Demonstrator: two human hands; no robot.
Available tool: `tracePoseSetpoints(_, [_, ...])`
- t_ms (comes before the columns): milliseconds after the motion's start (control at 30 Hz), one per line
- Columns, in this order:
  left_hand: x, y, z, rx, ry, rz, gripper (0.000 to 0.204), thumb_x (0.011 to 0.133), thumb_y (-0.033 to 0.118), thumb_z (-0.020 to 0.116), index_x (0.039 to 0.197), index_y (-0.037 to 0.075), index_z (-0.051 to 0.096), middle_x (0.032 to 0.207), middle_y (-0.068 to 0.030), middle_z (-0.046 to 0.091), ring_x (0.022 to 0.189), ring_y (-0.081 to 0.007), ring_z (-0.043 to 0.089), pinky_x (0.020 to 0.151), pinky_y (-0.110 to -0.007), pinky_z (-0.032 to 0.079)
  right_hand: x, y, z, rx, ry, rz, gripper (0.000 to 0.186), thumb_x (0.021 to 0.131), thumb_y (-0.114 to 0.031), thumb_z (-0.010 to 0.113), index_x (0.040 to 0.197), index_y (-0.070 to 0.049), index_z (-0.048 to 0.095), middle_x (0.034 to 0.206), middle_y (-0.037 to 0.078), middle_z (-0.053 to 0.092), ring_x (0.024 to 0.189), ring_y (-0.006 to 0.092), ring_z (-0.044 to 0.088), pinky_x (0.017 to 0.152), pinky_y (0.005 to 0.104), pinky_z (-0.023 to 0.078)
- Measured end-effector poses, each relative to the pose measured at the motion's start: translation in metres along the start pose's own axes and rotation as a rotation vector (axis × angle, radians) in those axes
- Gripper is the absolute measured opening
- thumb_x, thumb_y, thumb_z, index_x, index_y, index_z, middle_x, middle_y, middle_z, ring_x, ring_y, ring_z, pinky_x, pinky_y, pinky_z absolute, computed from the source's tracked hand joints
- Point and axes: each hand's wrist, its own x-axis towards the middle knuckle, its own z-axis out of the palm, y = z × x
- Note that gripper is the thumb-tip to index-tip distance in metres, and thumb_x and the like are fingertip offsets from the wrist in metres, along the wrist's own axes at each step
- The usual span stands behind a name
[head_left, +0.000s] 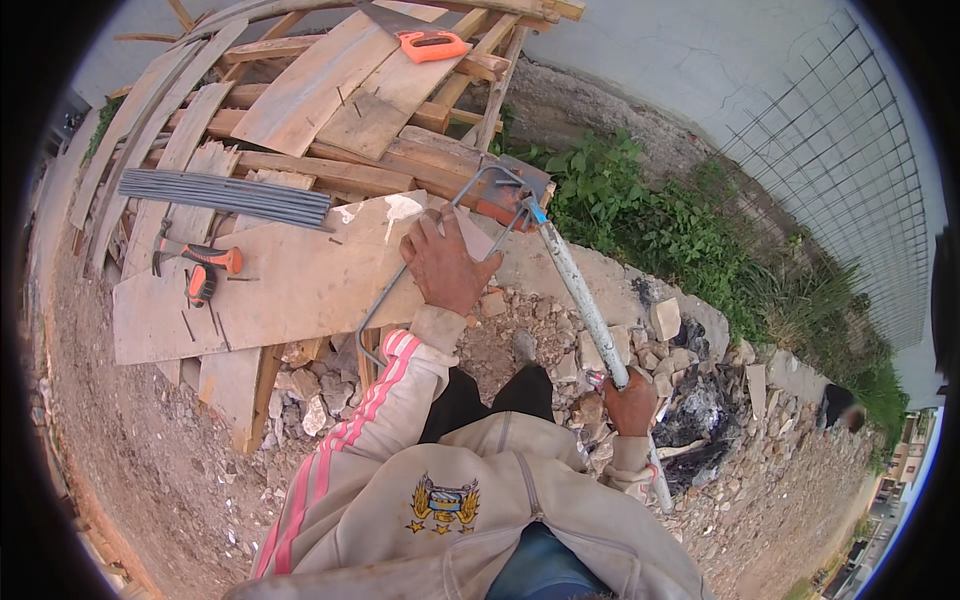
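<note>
My left hand [448, 262] lies with fingers spread across a bent steel rod [376, 318] over a pale board [280, 280]. The rod turns at the top and runs into a bending fitting [522, 205] on the board's far end. My right hand [630, 400] is wrapped round a long white metal pipe [575, 282], whose blue-taped upper end meets that fitting. On the board left of my left hand lie an orange-handled hammer [205, 256], a tape measure [200, 286] and several loose nails. A bundle of straight steel rods [225, 196] lies just behind them.
A wooden plank stack [290, 90] holds a handsaw [428, 45]. Weeds [650, 230] grow along a grey wall [680, 60], where wire mesh [850, 150] leans. Rubble [760, 470], a black plastic sheet [690, 430] and broken concrete surround my feet.
</note>
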Motion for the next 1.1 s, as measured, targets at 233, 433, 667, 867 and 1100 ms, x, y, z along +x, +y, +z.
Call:
tracePoseSetpoints(233, [0.002, 0.001, 0.002, 0.002, 0.026, -0.001, 0.1, 0.061, 0.056, 0.085, 0.138, 0.0, 0.057, 0.128, -0.023, 0.056, 0.12, -0.0393, 0.049, 0.103, -0.052, 0.035, 0.02, 0.033, 0.023, 0.117, -0.039, -0.031, 0.035, 0.077, -0.032, 0.077, 0.097, -0.003, 0.071, 0.083, 0.026, 0.069, 0.08, 0.0455, 0.068, 0.071, 0.0524, 0.053])
tracePoseSetpoints(433, [0.004, 0.003, -0.009, -0.042, 0.016, -0.006, 0.096, 0.06, 0.054, 0.086, 0.134, 0.001, 0.057, 0.124, -0.0173, 0.055, 0.122, -0.0348, 0.047, 0.107, -0.05, 0.033, -0.004, 0.051, -0.004, 0.225, -0.131, -0.164, 0.038, 0.081, -0.027, 0.082, 0.103, -0.001, 0.065, 0.073, 0.01, 0.06, 0.067, 0.0239, 0.054, 0.062, 0.0408, 0.047])
tracePoseSetpoints(667, [-0.004, -0.006, -0.011, -0.068, 0.026, -0.01, 0.096, 0.06, 0.05, 0.086, 0.135, 0.0, 0.054, 0.122, -0.0168, 0.054, 0.121, -0.0351, 0.048, 0.105, -0.048, 0.034, -0.064, 0.212, 0.018, 0.473, -0.332, 0.07, 0.041, 0.076, -0.021, 0.081, 0.105, 0.004, 0.068, 0.078, 0.015, 0.068, 0.068, 0.0289, 0.066, 0.065, 0.0437, 0.053])
tracePoseSetpoints(867, [-0.004, -0.004, -0.007, -0.055, 0.001, -0.032, 0.096, 0.061, 0.052, 0.086, 0.135, 0.0, 0.054, 0.124, -0.0192, 0.053, 0.123, -0.0363, 0.047, 0.107, -0.049, 0.033, -0.103, 0.267, 0.058, 0.158, 0.004, 0.028, 0.041, 0.076, -0.025, 0.083, 0.101, 0.003, 0.068, 0.078, 0.018, 0.069, 0.07, 0.0345, 0.069, 0.064, 0.0469, 0.054])
tracePoseSetpoints(1100, [0.0, -0.004, -0.005, -0.028, -0.024, -0.028, 0.097, 0.062, 0.053, 0.086, 0.136, -0.001, 0.055, 0.127, -0.0217, 0.053, 0.125, -0.0388, 0.046, 0.108, -0.05, 0.033, -0.136, 0.284, 0.067, -0.006, 0.115, 0.08, 0.036, 0.075, -0.027, 0.083, 0.097, -0.002, 0.071, 0.079, 0.02, 0.071, 0.073, 0.0414, 0.07, 0.065, 0.0508, 0.055])
